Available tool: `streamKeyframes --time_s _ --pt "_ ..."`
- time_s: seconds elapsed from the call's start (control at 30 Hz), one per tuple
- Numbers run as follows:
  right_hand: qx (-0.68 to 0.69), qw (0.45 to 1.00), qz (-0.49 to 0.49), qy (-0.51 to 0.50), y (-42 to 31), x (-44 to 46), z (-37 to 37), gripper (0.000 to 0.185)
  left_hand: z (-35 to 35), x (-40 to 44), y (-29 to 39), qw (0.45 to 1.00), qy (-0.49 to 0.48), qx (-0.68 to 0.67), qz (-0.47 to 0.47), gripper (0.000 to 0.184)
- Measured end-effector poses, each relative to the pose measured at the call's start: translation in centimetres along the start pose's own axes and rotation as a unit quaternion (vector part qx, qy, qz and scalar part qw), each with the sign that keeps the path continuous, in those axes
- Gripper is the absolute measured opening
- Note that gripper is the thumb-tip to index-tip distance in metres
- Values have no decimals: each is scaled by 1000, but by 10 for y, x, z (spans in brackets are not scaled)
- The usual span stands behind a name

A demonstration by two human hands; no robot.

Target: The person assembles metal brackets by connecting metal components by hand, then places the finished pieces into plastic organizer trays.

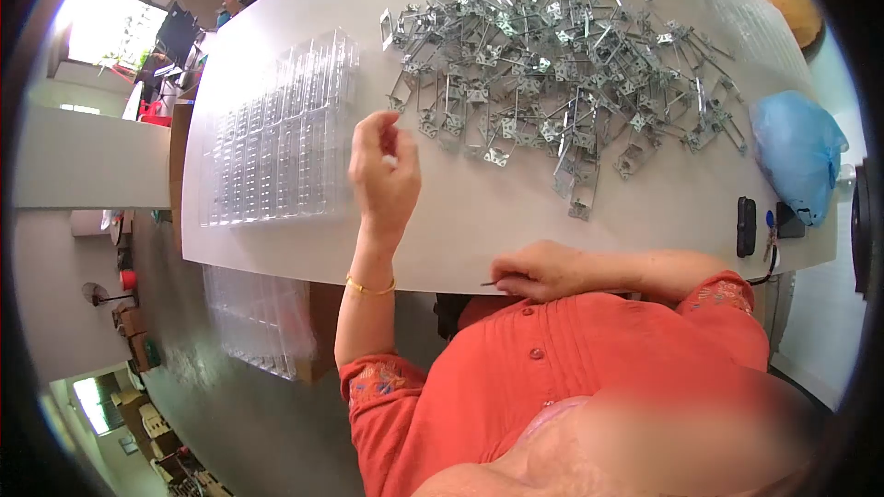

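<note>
My left hand (385, 175), with a yellow bangle on the wrist, is raised over the table at the left edge of a heap of metal brackets (525, 64). Its fingers are curled, and a small white patch shows by the thumb. A metal bracket (400, 92) lies right at the fingertips; whether they grip it is hidden. At the table's near edge, my right hand (539, 269) is closed, palm down. A thin dark rod (488, 283) sticks out from between its fingers. The brackets are silvery frames with punched end plates and thin bars, tangled together.
Clear plastic trays (276, 138) are stacked left on the white table (442, 230). More clear trays (258, 317) stand lower, beyond the table edge. At right lie a blue plastic bag (796, 152), a black case (746, 226) and keys (771, 232). Clear wrapping (750, 14) lies far right.
</note>
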State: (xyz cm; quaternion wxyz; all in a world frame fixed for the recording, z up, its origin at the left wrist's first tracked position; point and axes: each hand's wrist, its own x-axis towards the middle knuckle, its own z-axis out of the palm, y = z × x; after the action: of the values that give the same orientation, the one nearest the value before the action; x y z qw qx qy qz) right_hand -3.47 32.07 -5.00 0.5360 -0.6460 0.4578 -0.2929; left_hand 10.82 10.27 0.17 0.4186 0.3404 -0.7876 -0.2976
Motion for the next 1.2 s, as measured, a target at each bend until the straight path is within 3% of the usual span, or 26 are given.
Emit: streamKeyframes --time_s 0.17,0.27,0.53,0.67,0.87,1.2 --pt "112 994 12 17 6 -14 -17 14 40 23 0 984 -119 119 -51 27" --pt "123 992 -7 17 14 -13 -16 14 60 33 -23 975 -120 189 11 31" --pt "126 989 -75 35 30 -13 -12 10 80 47 -28 952 -181 236 -69 27" --pt "113 991 -67 31 26 -12 -14 9 80 51 -29 949 -176 238 -111 25" --pt "102 993 -46 38 21 -9 -12 10 81 48 -46 949 -150 267 -78 27" --pt "68 995 -35 63 15 -5 -6 13 66 36 -47 987 -47 145 -55 16"
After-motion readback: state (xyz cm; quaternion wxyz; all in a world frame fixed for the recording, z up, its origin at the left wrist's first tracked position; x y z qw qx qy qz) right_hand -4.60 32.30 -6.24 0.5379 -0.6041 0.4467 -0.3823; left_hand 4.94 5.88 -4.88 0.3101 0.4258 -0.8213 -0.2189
